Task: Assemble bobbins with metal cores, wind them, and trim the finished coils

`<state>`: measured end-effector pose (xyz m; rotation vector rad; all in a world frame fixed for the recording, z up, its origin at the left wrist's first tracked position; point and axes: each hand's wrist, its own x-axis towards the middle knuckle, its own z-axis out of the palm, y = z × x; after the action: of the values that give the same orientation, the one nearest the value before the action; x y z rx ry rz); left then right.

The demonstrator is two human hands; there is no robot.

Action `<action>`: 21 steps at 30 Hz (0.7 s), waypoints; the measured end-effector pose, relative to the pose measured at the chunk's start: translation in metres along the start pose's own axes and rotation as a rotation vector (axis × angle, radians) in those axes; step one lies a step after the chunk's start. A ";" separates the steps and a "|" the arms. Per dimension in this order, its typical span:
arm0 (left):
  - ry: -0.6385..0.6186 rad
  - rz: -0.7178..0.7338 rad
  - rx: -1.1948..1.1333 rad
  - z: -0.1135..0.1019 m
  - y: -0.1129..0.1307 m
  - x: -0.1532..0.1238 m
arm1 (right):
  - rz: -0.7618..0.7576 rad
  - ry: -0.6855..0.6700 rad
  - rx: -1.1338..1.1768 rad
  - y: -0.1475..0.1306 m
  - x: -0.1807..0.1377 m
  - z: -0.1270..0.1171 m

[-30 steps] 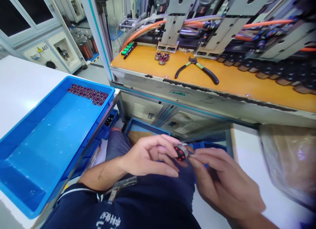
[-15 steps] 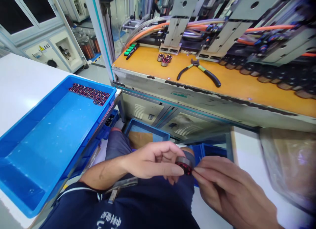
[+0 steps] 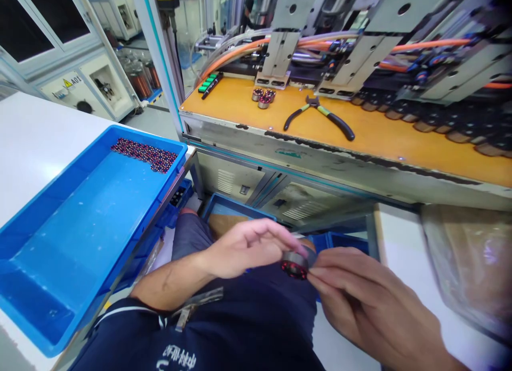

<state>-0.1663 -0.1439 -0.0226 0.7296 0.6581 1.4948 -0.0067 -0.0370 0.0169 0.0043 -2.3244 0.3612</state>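
Observation:
In front of my lap is a small motor stator (image 3: pixel 295 266), a grey metal ring with red windings facing me. My left hand (image 3: pixel 250 248) curls its fingers over the back and top of the ring, its thumb near the left side. From the right, my right hand (image 3: pixel 360 296) pinches at the ring's right edge with thumb and forefinger. Whether a thin wire end lies in that pinch is too small to see. Three similar stators (image 3: pixel 263 100) sit together on the orange bench top, left of open-jawed cutting pliers (image 3: pixel 319 116).
At the left, a blue tray (image 3: pixel 92 200) on a white table has rows of small wound parts (image 3: pixel 146 154) at its far end. Machine fixtures with orange hoses (image 3: pixel 236 53) stand behind the orange bench (image 3: pixel 236 107). A plastic-wrapped package (image 3: pixel 472 264) lies at right.
The stator has turned so its red-wound face shows more, and it sits slightly further left. My left thumb has drawn back from its front; my right hand still pinches at its edge.

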 end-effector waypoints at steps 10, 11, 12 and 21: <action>0.039 0.055 0.081 0.007 0.006 -0.006 | 0.019 0.024 -0.071 0.001 -0.001 -0.006; 0.054 0.111 0.085 0.008 0.007 -0.006 | 0.045 0.045 -0.061 0.000 0.001 -0.005; 0.060 0.172 0.079 0.009 0.007 -0.006 | 0.075 0.060 -0.043 -0.002 0.002 -0.004; 0.017 0.041 0.034 0.004 0.006 0.002 | 0.129 0.030 0.204 -0.002 0.013 -0.013</action>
<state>-0.1673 -0.1425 -0.0153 0.7607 0.6870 1.5317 -0.0067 -0.0346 0.0354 -0.0505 -2.2542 0.6575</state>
